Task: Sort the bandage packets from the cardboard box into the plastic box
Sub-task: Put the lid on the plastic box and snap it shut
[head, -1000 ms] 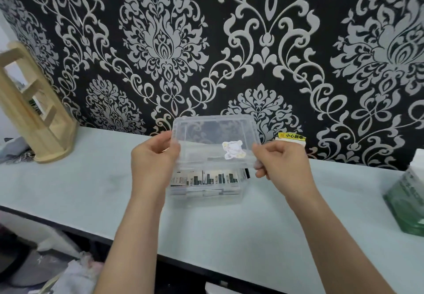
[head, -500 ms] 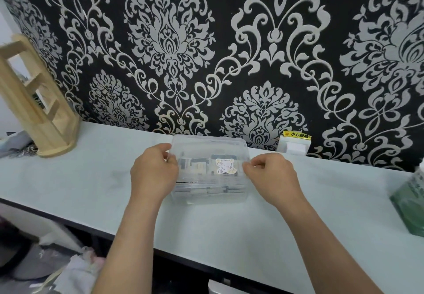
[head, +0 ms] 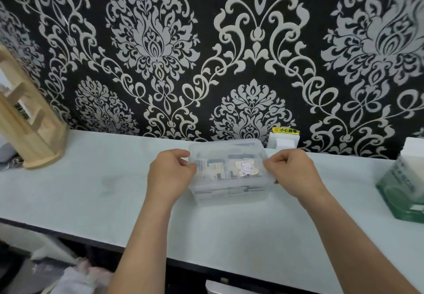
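Note:
A clear plastic box [head: 229, 196] stands on the pale counter, with its clear lid [head: 220, 150] lying flat on top. A small cartoon sticker [head: 246, 167] marks the lid. Through the plastic I see several bandage packets [head: 215, 169] stacked inside. My left hand [head: 171, 174] grips the lid's left edge with curled fingers. My right hand [head: 292, 172] pinches the lid's right edge. The green and white cardboard box [head: 403, 192] sits at the far right of the counter, cut off by the frame.
A wooden rack [head: 27, 123] stands at the counter's far left. A white wall socket with a yellow label [head: 284, 138] sits just behind the plastic box against the patterned wall. The counter's dark front edge [head: 91, 243] runs below my forearms.
The lid was tilted up above the box a second ago; both hands have brought it down flat onto the box. The view has shifted slightly downward.

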`<state>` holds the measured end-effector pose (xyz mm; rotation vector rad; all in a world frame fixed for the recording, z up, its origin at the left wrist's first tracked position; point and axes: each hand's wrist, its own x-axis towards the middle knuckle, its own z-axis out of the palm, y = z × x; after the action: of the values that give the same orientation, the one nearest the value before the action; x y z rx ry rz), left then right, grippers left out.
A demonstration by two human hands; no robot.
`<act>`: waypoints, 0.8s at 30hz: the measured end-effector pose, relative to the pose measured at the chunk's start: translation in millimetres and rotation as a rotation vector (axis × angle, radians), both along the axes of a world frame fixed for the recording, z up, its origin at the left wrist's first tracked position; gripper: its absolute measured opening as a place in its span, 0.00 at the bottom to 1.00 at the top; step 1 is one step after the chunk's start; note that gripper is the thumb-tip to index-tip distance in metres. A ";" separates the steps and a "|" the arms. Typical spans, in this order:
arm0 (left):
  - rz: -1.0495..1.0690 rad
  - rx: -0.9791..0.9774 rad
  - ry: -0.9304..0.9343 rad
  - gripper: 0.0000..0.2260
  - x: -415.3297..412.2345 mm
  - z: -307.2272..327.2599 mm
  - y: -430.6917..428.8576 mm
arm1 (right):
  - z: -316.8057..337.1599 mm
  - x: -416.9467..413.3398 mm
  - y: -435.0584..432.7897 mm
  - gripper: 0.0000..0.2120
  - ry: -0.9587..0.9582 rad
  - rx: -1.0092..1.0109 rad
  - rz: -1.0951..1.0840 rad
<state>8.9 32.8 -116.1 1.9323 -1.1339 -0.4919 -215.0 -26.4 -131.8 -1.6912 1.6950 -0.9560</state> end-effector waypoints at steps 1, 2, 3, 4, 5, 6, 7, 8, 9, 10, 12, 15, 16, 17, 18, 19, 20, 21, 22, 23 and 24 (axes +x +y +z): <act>-0.018 -0.001 0.022 0.14 -3.1 -1.0 -2.2 | 0.0 -4.8 -0.9 0.12 -0.002 0.000 -0.008; -0.037 -0.004 0.046 0.14 -7.1 -1.4 -4.3 | -0.1 -10.5 -1.3 0.13 -0.001 0.005 -0.019; -0.053 -0.006 0.068 0.14 -10.6 -2.0 -6.4 | 0.7 -15.5 -1.6 0.13 0.000 0.009 -0.028; -0.067 -0.006 0.089 0.14 -15.1 -2.5 -8.0 | 0.8 -21.0 -2.1 0.14 -0.001 0.010 -0.035; -0.076 -0.003 0.107 0.14 -18.3 -3.7 -9.9 | 0.8 -25.6 -2.1 0.14 0.001 0.010 -0.036; -0.084 -0.004 0.126 0.13 -21.0 -4.9 -11.4 | 0.5 -29.5 -2.0 0.14 0.002 0.015 -0.037; -0.087 -0.007 0.149 0.13 -25.4 -5.7 -13.5 | 0.9 -35.0 -1.4 0.12 -0.010 0.020 -0.043; -0.079 -0.011 0.172 0.13 -26.7 -6.2 -14.4 | 0.3 -36.7 -1.4 0.11 -0.030 0.027 -0.046; -0.064 -0.012 0.192 0.13 -28.4 -6.9 -16.3 | 0.5 -38.6 -0.8 0.09 -0.060 0.030 -0.052; -0.040 -0.006 0.210 0.14 -30.2 -6.9 -17.9 | 0.0 -39.8 -0.5 0.07 -0.100 0.038 -0.055; 0.018 0.033 0.263 0.18 -30.3 -8.4 -18.2 | -1.2 -41.0 0.1 0.06 -0.238 0.122 -0.062; -0.023 0.139 0.506 0.18 -26.7 -11.4 -15.5 | 1.2 -44.3 2.3 0.16 -0.589 0.416 -0.017; -0.067 0.174 0.572 0.17 -26.3 -12.8 -14.2 | 2.6 -45.5 2.3 0.15 -0.667 0.475 0.005; -0.092 0.190 0.604 0.14 -27.3 -13.8 -12.8 | 3.5 -46.5 1.9 0.13 -0.713 0.496 0.015; -0.096 0.186 0.604 0.11 -28.8 -14.5 -12.0 | 3.4 -46.9 1.1 0.12 -0.732 0.489 0.012; -0.090 0.168 0.588 0.09 -30.2 -14.5 -12.2 | 3.1 -46.4 -0.1 0.11 -0.725 0.465 0.004; -0.086 0.143 0.566 0.08 -31.6 -13.8 -12.5 | 2.2 -45.3 -1.4 0.10 -0.689 0.429 -0.011; -0.093 0.120 0.542 0.07 -32.3 -13.9 -13.4 | 0.8 -44.4 -2.5 0.11 -0.640 0.387 -0.020; -0.108 0.103 0.513 0.07 -33.1 -12.9 -13.6 | 1.2 -42.4 -2.8 0.12 -0.587 0.350 -0.024; -0.124 0.095 0.480 0.08 -34.1 -13.2 -13.2 | 0.1 -40.5 -2.0 0.14 -0.540 0.317 -0.025; -0.135 0.089 0.442 0.09 -34.6 -12.6 -12.9 | 0.0 -38.3 -1.9 0.17 -0.488 0.280 -0.024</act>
<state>-25.7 19.9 -128.7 1.7091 -0.9654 -1.0018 -253.4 -28.3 -131.8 -1.1438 1.4412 -0.9905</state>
